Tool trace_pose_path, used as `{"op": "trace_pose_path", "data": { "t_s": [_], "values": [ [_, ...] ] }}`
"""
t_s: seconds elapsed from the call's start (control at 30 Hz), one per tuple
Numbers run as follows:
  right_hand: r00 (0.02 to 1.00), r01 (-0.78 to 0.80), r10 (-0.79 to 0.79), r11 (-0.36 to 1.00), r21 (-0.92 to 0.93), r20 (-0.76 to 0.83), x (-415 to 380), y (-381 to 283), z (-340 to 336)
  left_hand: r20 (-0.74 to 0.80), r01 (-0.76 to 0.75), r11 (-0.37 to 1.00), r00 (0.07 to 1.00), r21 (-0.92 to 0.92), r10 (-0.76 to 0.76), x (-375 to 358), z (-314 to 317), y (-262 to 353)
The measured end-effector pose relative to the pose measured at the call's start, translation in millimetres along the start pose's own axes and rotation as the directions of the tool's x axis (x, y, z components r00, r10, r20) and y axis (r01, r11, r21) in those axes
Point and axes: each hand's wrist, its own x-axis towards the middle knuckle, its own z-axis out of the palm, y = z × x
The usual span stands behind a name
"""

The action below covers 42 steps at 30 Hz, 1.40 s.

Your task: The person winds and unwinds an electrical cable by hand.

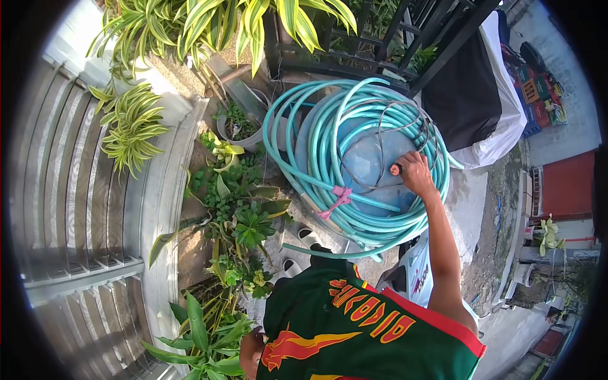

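My right hand (pixel 415 172) is closed around a small orange-tipped, dark-handled tool (pixel 396 170), above the blue lid (pixel 373 152) of a round drum. A thick coil of teal hose (pixel 316 158) lies around the lid's edge, tied at one place with a pink cloth strip (pixel 340 196). A thin dark cable (pixel 379 136) loops over the hose and lid near my right hand. My left hand (pixel 255 342) hangs low beside the green jersey, near the leafy plants; its fingers are mostly hidden.
Potted plants (pixel 242 123) and green leaves (pixel 253 228) line the left side beside a slatted gate (pixel 69 183). A black metal fence (pixel 354 54) stands behind the drum. A covered object (pixel 462 101) is at the upper right, with a motorcycle (pixel 415 272) below.
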Motion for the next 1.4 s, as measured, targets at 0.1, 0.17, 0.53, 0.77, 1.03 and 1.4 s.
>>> {"op": "trace_pose_path", "data": {
  "t_s": [0.1,0.17,0.53,0.77,1.03,1.4],
  "values": [
    [0.982,0.025,0.010,0.983,0.181,-0.188,4.0,-15.4,-22.2,-0.302,-0.315,0.948,0.909,-0.048,0.287,-7.7,-40.7,54.7],
    [0.943,0.016,0.073,0.964,0.264,-0.324,8.9,-44.2,-52.4,-0.417,-0.506,0.863,0.783,0.004,0.461,-9.6,-78.7,121.1],
    [0.755,0.573,-0.263,0.710,0.410,-0.600,-0.7,-225.4,-155.6,-0.198,-0.981,0.141,0.166,-0.134,0.966,12.9,-118.9,356.4],
    [0.568,0.819,-0.546,0.446,0.360,-0.616,-10.9,-284.4,-151.3,-0.292,-0.962,-0.247,-0.270,0.113,0.918,-1.2,-113.3,373.9],
    [0.685,0.381,-0.010,0.857,0.347,-0.728,9.7,-163.0,-152.2,-0.688,-0.918,-0.396,-0.285,-0.004,0.668,-30.4,-159.9,314.7],
    [0.979,0.123,-0.110,0.990,-0.064,0.170,-20.2,-38.6,-18.2,-0.926,-0.864,-0.435,0.084,-0.252,0.369,-90.9,-226.9,224.6]
  ]
}}
